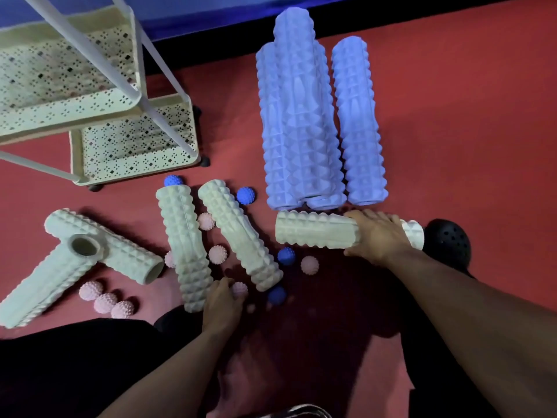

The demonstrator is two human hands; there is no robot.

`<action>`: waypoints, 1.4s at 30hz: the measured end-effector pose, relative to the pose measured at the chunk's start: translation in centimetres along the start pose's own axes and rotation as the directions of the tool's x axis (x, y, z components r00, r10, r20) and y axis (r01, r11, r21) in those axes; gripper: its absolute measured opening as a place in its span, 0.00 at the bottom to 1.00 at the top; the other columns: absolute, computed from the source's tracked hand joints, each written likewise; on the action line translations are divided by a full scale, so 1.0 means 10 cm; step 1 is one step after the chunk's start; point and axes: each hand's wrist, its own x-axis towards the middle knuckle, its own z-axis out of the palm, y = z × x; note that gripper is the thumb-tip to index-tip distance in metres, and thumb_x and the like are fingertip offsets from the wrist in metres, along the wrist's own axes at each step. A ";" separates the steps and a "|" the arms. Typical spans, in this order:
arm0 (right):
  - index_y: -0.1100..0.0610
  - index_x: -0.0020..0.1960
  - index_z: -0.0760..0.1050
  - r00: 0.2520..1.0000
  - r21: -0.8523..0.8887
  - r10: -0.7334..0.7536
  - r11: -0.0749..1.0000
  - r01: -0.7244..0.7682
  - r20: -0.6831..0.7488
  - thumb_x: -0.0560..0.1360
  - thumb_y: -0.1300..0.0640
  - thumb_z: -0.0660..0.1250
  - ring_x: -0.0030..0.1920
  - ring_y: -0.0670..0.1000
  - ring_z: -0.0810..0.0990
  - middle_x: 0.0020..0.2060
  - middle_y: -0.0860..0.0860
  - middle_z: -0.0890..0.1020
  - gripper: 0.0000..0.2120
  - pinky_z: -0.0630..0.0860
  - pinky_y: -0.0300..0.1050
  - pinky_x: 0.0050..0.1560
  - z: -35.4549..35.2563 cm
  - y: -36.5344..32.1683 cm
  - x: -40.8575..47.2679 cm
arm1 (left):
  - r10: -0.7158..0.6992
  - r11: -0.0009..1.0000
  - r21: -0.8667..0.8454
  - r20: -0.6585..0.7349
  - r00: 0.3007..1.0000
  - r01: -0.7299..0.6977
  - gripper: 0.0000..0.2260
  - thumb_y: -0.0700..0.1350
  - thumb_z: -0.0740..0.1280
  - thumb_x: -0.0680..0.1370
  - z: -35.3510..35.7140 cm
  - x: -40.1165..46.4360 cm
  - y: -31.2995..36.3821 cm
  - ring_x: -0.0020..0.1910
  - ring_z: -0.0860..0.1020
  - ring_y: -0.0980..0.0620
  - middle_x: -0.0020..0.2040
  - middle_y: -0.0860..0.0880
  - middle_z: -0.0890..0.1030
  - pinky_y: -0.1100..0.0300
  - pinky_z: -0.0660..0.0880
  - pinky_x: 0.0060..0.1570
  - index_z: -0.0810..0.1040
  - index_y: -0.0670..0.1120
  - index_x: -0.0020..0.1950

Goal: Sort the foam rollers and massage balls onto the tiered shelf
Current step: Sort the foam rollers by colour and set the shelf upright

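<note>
**Two hands down among the rollers, shelf still bare**

The right hand [376, 236] was clenched over a cream roller [313, 232] lying crosswise on the red floor [467, 146], fingers wrapped over its top near the right-hand end. The left hand [223, 300] was curled at a pink ball [240, 289], with its fingertips against the ball and the foot of an upright cream roller [184, 245]; whether it had truly closed on the ball could not be told.

To do this step well, the right hand would probably want to lift the roller level, since the grip sat far off its middle and the long free end would tend to dip. Just beyond the knuckles lay the ends of the stacked blue rollers [298, 116], almost touching the held one, so a straight upward lift looked safer than a forward drag.

The tiered shelf [135, 146] stood well away to the upper left of both grips, its perforated trays holding nothing visible. Between the hands lay another slanted cream roller [238, 233], with blue balls [286, 256] and more pink ones scattered close by; any could roll if nudged. Left of the left hand, two crossed cream rollers [99, 245] and three pink balls [105, 301] waited. A black perforated object [449, 241] lay just past the right wrist.
</note>
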 end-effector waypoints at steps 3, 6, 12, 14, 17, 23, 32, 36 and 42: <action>0.41 0.72 0.64 0.998 -0.001 -0.055 0.998 0.055 0.010 0.63 0.38 0.77 0.67 0.52 0.70 0.66 0.45 0.73 0.41 0.61 0.51 0.67 0.21 0.00 0.27 | -0.020 1.000 0.009 -0.010 1.000 0.020 0.13 0.49 0.72 0.78 0.05 0.06 -0.02 0.52 0.77 0.45 0.51 0.44 0.79 0.54 0.70 0.50 0.79 0.43 0.58; 0.44 0.73 0.66 0.994 0.001 -0.106 0.994 0.106 -0.021 0.63 0.40 0.78 0.67 0.52 0.70 0.65 0.46 0.74 0.42 0.60 0.48 0.67 0.36 0.04 0.44 | -0.004 0.999 0.033 -0.006 1.000 0.005 0.11 0.50 0.70 0.79 0.09 0.11 -0.03 0.51 0.78 0.45 0.49 0.46 0.78 0.54 0.70 0.47 0.79 0.44 0.56; 0.51 0.68 0.76 0.935 0.080 -0.188 0.972 0.221 -0.300 0.70 0.46 0.72 0.59 0.59 0.76 0.60 0.53 0.79 0.28 0.67 0.50 0.62 0.62 0.09 0.50 | 0.020 0.999 0.029 0.000 1.000 -0.020 0.13 0.52 0.69 0.80 0.06 0.15 0.01 0.49 0.77 0.49 0.51 0.48 0.77 0.57 0.69 0.47 0.78 0.47 0.61; 0.51 0.68 0.76 0.899 0.069 -0.158 0.977 0.203 -0.409 0.69 0.42 0.69 0.61 0.59 0.75 0.62 0.54 0.78 0.30 0.65 0.53 0.65 0.66 0.04 0.41 | 0.008 1.000 -0.003 0.002 1.000 -0.008 0.15 0.52 0.69 0.80 0.05 0.13 0.02 0.52 0.78 0.47 0.53 0.46 0.77 0.57 0.69 0.49 0.78 0.46 0.63; 0.54 0.63 0.79 0.804 0.042 -0.212 0.959 0.281 -0.556 0.70 0.44 0.73 0.57 0.59 0.75 0.58 0.54 0.79 0.25 0.70 0.56 0.58 0.69 -0.11 0.26 | -0.023 0.999 -0.043 0.016 1.000 0.023 0.17 0.53 0.69 0.80 0.01 0.09 0.06 0.52 0.77 0.49 0.56 0.46 0.77 0.59 0.68 0.50 0.77 0.46 0.64; 0.51 0.56 0.81 0.931 0.132 -0.256 0.946 0.297 -0.261 0.68 0.43 0.76 0.51 0.54 0.82 0.52 0.49 0.81 0.20 0.79 0.49 0.46 1.12 -0.57 0.00 | -0.045 0.992 -0.122 -0.003 0.999 0.044 0.20 0.56 0.69 0.79 -0.08 0.01 0.03 0.56 0.75 0.51 0.60 0.46 0.76 0.58 0.70 0.54 0.76 0.46 0.66; 0.50 0.67 0.75 0.994 0.158 -0.038 0.986 0.055 -0.106 0.70 0.48 0.76 0.59 0.55 0.74 0.57 0.47 0.79 0.27 0.78 0.49 0.47 1.38 -0.75 -0.04 | 0.510 0.859 0.083 -0.227 0.830 -0.505 0.10 0.43 0.74 0.75 -0.12 -0.03 0.47 0.51 0.77 0.48 0.52 0.50 0.80 0.55 0.73 0.55 0.81 0.46 0.55; 0.45 0.76 0.66 0.979 0.087 -0.164 0.981 0.175 -0.121 0.73 0.48 0.73 0.59 0.53 0.75 0.54 0.48 0.78 0.33 0.81 0.51 0.41 1.35 -0.73 0.03 | 0.632 0.740 0.317 -0.022 0.775 -0.594 0.05 0.49 0.73 0.75 0.04 0.01 0.65 0.45 0.76 0.46 0.49 0.54 0.81 0.49 0.73 0.43 0.82 0.53 0.50; 0.33 0.79 0.50 0.935 0.070 -0.344 0.938 0.339 0.088 0.80 0.49 0.63 0.69 0.58 0.66 0.68 0.54 0.68 0.34 0.75 0.51 0.43 1.40 -0.72 0.18 | 0.604 0.722 0.357 0.093 0.791 -0.593 0.11 0.51 0.63 0.79 0.12 0.06 0.49 0.52 0.73 0.47 0.56 0.53 0.77 0.50 0.74 0.50 0.79 0.56 0.59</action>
